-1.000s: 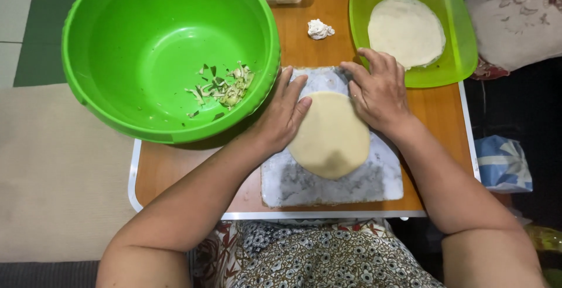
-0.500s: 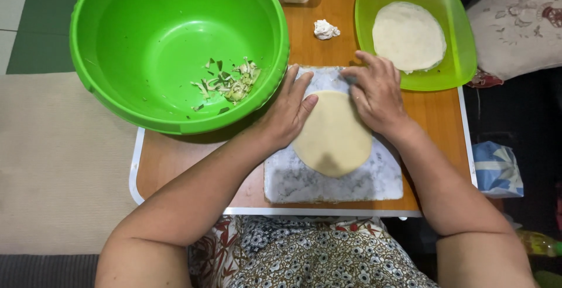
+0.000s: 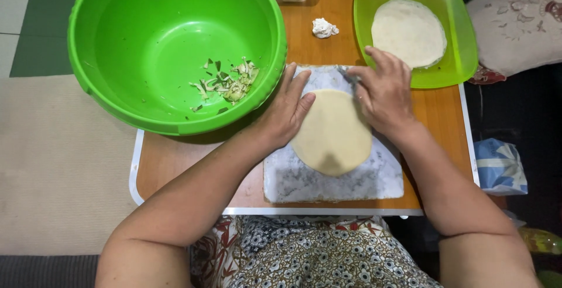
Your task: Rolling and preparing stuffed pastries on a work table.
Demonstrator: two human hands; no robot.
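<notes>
The dough disc [image 3: 332, 131] lies flat on a marble board [image 3: 333, 180], on the wooden table [image 3: 175, 159]. At far left stands a big green bowl [image 3: 146, 13] holding vegetable shreds [image 3: 228, 81]. The left hand [image 3: 285, 111] presses the disc's left edge, fingers spread flat. The right hand [image 3: 383, 92] presses the upper right edge, fingers open. Behind it, a green tray [image 3: 456, 24] holds another flat disc [image 3: 408, 32].

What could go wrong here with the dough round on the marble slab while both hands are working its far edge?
1. The big green bowl overhangs the table at its left edge; a nudge from the left hand might tip it.
2. The dough round looks thin, so the right hand pressing its edge could tear it.
3. The marble slab lies close to the table's near edge and could slide towards the person.
</notes>
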